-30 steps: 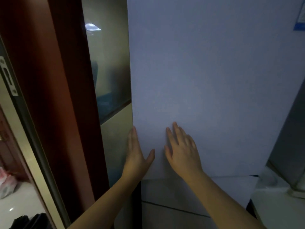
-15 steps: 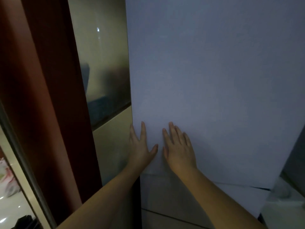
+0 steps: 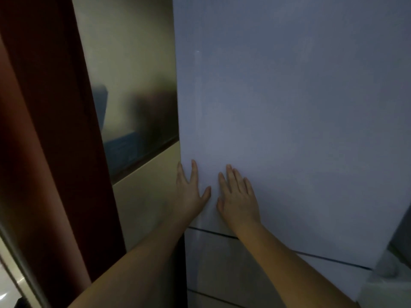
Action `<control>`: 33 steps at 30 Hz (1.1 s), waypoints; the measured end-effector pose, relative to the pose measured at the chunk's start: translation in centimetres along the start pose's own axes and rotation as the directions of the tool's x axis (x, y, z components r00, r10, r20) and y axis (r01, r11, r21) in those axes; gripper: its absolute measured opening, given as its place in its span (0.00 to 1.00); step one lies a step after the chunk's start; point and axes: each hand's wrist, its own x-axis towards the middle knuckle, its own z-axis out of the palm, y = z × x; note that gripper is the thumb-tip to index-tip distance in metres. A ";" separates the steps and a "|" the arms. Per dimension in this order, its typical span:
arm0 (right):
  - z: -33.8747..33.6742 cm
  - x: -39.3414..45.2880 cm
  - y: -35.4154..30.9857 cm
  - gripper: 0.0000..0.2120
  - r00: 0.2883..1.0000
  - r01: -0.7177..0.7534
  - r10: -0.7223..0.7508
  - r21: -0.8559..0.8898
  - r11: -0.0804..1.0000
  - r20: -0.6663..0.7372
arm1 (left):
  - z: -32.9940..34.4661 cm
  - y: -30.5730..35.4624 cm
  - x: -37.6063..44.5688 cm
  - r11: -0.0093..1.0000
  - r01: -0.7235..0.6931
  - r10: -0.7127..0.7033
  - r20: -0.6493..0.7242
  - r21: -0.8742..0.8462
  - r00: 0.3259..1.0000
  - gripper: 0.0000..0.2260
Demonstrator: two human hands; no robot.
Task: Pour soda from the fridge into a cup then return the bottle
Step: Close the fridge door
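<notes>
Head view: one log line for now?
left hand: flat on white fridge door | right hand: flat on it | bottle: unseen

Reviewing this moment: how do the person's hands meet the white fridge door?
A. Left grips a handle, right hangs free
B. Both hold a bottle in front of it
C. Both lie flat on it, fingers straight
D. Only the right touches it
C: the left hand and the right hand both lie flat with straight fingers on the fridge door, near its lower left edge; no handle or bottle shows.
</notes>
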 end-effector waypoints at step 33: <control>-10.6 -13.8 -4.3 0.22 0.963 -0.132 0.131 -0.011 0.991 0.236 | -13.3 3.9 -15.1 0.796 -0.429 0.243 0.423 0.427 0.873 0.32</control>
